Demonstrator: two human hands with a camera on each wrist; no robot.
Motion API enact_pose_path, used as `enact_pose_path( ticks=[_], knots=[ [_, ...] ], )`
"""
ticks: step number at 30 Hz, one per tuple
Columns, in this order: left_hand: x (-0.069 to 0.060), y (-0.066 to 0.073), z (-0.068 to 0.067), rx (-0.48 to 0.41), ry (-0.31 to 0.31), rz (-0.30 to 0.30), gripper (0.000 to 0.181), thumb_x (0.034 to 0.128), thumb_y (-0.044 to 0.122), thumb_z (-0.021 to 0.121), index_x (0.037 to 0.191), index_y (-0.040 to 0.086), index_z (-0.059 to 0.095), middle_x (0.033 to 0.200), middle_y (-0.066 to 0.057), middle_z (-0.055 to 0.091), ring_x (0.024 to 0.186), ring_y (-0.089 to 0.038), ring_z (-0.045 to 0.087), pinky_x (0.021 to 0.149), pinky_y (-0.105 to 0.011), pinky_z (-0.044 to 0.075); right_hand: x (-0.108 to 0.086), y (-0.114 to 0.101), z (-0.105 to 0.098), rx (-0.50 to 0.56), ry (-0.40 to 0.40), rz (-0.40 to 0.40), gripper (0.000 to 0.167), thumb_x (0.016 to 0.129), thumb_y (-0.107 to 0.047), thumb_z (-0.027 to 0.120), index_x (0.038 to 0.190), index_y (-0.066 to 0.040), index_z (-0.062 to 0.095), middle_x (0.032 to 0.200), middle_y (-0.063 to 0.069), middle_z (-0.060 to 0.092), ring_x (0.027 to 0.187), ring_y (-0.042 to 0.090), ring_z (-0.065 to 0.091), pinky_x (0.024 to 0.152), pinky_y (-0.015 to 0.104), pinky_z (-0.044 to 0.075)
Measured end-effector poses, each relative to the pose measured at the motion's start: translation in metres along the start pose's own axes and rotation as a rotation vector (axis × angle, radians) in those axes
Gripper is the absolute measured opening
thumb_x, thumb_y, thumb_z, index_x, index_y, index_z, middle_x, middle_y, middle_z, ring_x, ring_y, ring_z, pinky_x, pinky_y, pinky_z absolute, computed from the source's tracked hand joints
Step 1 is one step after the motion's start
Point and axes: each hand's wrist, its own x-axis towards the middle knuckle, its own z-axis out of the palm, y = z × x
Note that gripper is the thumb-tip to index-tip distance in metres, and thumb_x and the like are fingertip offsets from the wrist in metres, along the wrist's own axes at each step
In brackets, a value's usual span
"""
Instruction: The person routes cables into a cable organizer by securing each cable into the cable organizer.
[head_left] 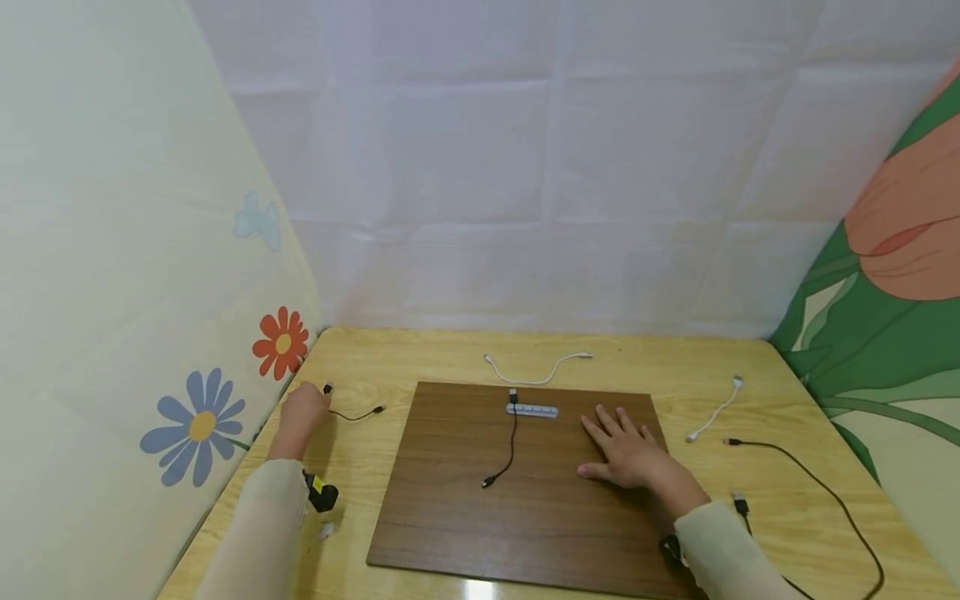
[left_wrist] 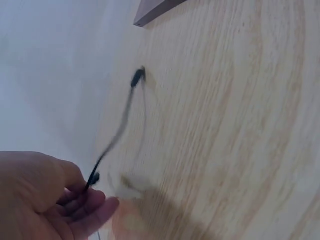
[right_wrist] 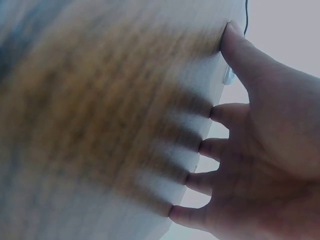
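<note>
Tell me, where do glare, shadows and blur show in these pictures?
Head view: white glare patch on the table by the brown board; left wrist view: soft shadow near the left hand, black cable slightly blurred; right wrist view: board surface badly smeared, dark streaks meeting the fingertips of the right hand.

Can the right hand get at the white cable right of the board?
Probably yes: the right hand touches the board, holding nothing, and nothing visible stands between it and that white cable.
</note>
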Motion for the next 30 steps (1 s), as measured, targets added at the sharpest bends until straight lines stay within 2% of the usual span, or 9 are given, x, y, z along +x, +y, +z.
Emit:
enact_pose_path(
  ticks=[2, 4, 7, 11, 13, 17, 24, 26, 30],
  knots=[
    [0.000, 0.002, -0.001, -0.082, 0.033, -0.020, 0.025, 0.0991, 0.008, 0.044, 0.083, -0.009, 0.053, 0.073, -0.020, 0.053, 0.065, -0.029, 0.050, 0.061, -0.041, 0.046, -0.001, -0.001, -0.001, -0.003, -0.006, 0.005, 0.088, 0.093, -0.057, 0.063, 0.157, -0.004, 0.033, 0.163, 0.030, 0.017, 0.147, 0.059, 0.009, 0.107, 0.080, 0.013],
    [0.000, 0.006, -0.003, -0.203, 0.041, -0.050, 0.028, 0.0999, 0.008, 0.038, 0.101, -0.013, 0.057, 0.089, -0.027, 0.059, 0.075, -0.034, 0.058, 0.067, -0.043, 0.050, -0.001, -0.001, -0.001, -0.004, -0.012, 0.008, 0.088, 0.094, -0.057, 0.063, 0.157, -0.004, 0.032, 0.163, 0.030, 0.017, 0.147, 0.059, 0.008, 0.108, 0.080, 0.013],
    [-0.002, 0.016, -0.007, -0.452, 0.039, -0.079, 0.040, 0.1041, 0.011, 0.037, 0.135, -0.013, 0.047, 0.120, -0.032, 0.058, 0.099, -0.039, 0.065, 0.086, -0.050, 0.055, -0.002, -0.001, -0.002, -0.007, -0.013, 0.008, 0.089, 0.094, -0.058, 0.062, 0.158, -0.004, 0.031, 0.163, 0.030, 0.016, 0.147, 0.059, 0.007, 0.108, 0.080, 0.012],
    [-0.004, 0.034, -0.014, -0.735, 0.019, -0.092, 0.041, 0.1072, 0.011, 0.040, 0.142, -0.011, 0.042, 0.111, -0.021, 0.056, 0.089, -0.024, 0.067, 0.092, -0.043, 0.056, -0.002, -0.001, -0.002, -0.004, -0.012, 0.006, 0.089, 0.094, -0.058, 0.062, 0.158, -0.004, 0.031, 0.164, 0.030, 0.016, 0.147, 0.058, 0.007, 0.108, 0.080, 0.012],
    [-0.007, 0.043, -0.018, -0.786, 0.022, -0.070, 0.040, 0.1079, 0.011, 0.043, 0.141, -0.010, 0.044, 0.108, -0.015, 0.056, 0.083, -0.012, 0.064, 0.091, -0.039, 0.057, -0.002, -0.001, -0.001, -0.001, -0.012, 0.002, 0.089, 0.094, -0.057, 0.062, 0.158, -0.004, 0.032, 0.164, 0.030, 0.016, 0.147, 0.059, 0.008, 0.107, 0.080, 0.013],
    [-0.014, 0.059, -0.025, -0.766, 0.040, -0.009, 0.038, 0.1080, 0.014, 0.048, 0.138, -0.009, 0.051, 0.105, -0.014, 0.060, 0.080, -0.007, 0.062, 0.084, -0.033, 0.057, -0.002, 0.000, -0.001, 0.005, -0.013, -0.005, 0.089, 0.093, -0.058, 0.062, 0.158, -0.005, 0.031, 0.164, 0.030, 0.016, 0.147, 0.058, 0.008, 0.107, 0.080, 0.013],
    [-0.030, 0.082, -0.029, -0.576, 0.061, 0.091, 0.038, 0.1087, 0.025, 0.048, 0.129, -0.006, 0.058, 0.104, -0.019, 0.063, 0.089, -0.022, 0.060, 0.069, -0.029, 0.047, -0.003, 0.000, -0.001, 0.010, -0.011, -0.006, 0.089, 0.093, -0.058, 0.063, 0.158, -0.005, 0.032, 0.164, 0.030, 0.016, 0.147, 0.058, 0.008, 0.107, 0.080, 0.013],
    [-0.033, 0.087, -0.029, -0.548, 0.046, 0.111, 0.039, 0.1092, 0.028, 0.046, 0.128, -0.005, 0.057, 0.104, -0.019, 0.062, 0.092, -0.028, 0.060, 0.069, -0.032, 0.047, -0.003, -0.001, -0.001, 0.011, -0.010, -0.005, 0.089, 0.093, -0.057, 0.063, 0.158, -0.005, 0.032, 0.164, 0.030, 0.016, 0.147, 0.058, 0.008, 0.107, 0.080, 0.013],
    [-0.037, 0.095, -0.027, -0.518, 0.027, 0.141, 0.040, 0.1099, 0.032, 0.043, 0.127, -0.003, 0.054, 0.098, -0.015, 0.061, 0.088, -0.027, 0.062, 0.069, -0.033, 0.049, -0.002, -0.001, -0.001, 0.010, -0.011, -0.003, 0.089, 0.093, -0.057, 0.063, 0.158, -0.005, 0.031, 0.164, 0.029, 0.016, 0.147, 0.058, 0.008, 0.107, 0.080, 0.013]
  ],
)
